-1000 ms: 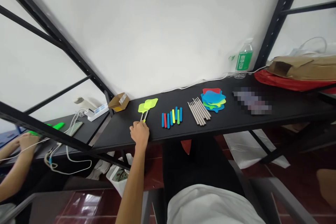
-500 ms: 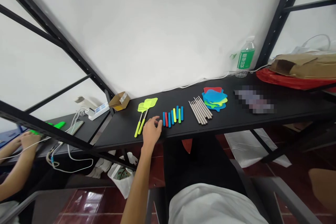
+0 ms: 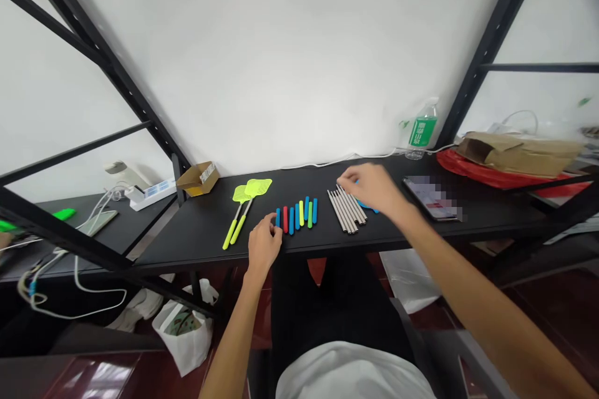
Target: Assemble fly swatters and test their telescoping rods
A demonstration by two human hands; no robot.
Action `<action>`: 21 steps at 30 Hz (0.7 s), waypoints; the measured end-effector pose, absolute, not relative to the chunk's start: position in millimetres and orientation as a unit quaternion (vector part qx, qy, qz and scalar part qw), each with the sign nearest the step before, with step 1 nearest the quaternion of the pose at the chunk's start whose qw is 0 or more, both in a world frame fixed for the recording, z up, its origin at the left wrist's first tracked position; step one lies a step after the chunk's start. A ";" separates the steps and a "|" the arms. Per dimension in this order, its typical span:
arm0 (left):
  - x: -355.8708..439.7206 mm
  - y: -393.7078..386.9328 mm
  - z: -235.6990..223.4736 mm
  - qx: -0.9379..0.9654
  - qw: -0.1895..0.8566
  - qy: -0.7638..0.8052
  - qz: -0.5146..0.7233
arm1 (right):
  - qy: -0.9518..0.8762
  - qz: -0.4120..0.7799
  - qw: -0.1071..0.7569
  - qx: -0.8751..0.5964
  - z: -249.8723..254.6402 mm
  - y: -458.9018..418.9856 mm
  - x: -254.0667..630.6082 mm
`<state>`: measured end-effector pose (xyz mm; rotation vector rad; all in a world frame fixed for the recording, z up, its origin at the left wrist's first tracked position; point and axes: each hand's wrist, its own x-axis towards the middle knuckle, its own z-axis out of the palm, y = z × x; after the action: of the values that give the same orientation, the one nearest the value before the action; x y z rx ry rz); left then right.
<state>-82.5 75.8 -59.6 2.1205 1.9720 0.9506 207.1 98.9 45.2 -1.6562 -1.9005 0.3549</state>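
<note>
My left hand (image 3: 263, 244) rests at the front edge of the black shelf (image 3: 196, 234). Its fingertips are pinched at the near end of the leftmost blue handle (image 3: 277, 217) in a row of coloured handles (image 3: 299, 213). Two yellow-green fly swatters (image 3: 244, 210) lie just left of that hand. My right hand (image 3: 370, 187) hovers palm down, fingers spread, over the far ends of a bundle of metal rods (image 3: 347, 212). It covers most of a stack of blue swatter heads (image 3: 362, 204).
A phone (image 3: 430, 198) lies right of my right hand. Behind stand a water bottle (image 3: 421, 129), a small cardboard box (image 3: 199, 177), a power strip (image 3: 150, 189) and a brown paper bag (image 3: 519, 153) on red plastic. Black rack posts frame both sides. A plastic bag (image 3: 185, 324) sits on the floor.
My left hand let go of the swatters and moved right to the blue handle. My right hand came into view and reached over the rods and swatter heads. The view turned slightly.
</note>
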 end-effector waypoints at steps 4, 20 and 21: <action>-81.8 76.5 -59.7 0.692 0.030 0.654 0.304 | -0.731 0.020 0.077 -0.677 27.4 112.0 175.8; -94.4 81.9 -58.8 0.678 0.073 0.647 0.341 | -0.734 0.004 0.015 -0.679 -1.1 129.5 155.1; -96.2 82.4 -58.0 0.675 0.079 0.646 0.347 | -0.734 0.009 0.016 -0.678 -1.3 129.9 153.8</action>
<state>-96.2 82.4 -58.0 2.0189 1.9336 1.0396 153.8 129.9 -1.3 -2.1102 -2.2840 0.0293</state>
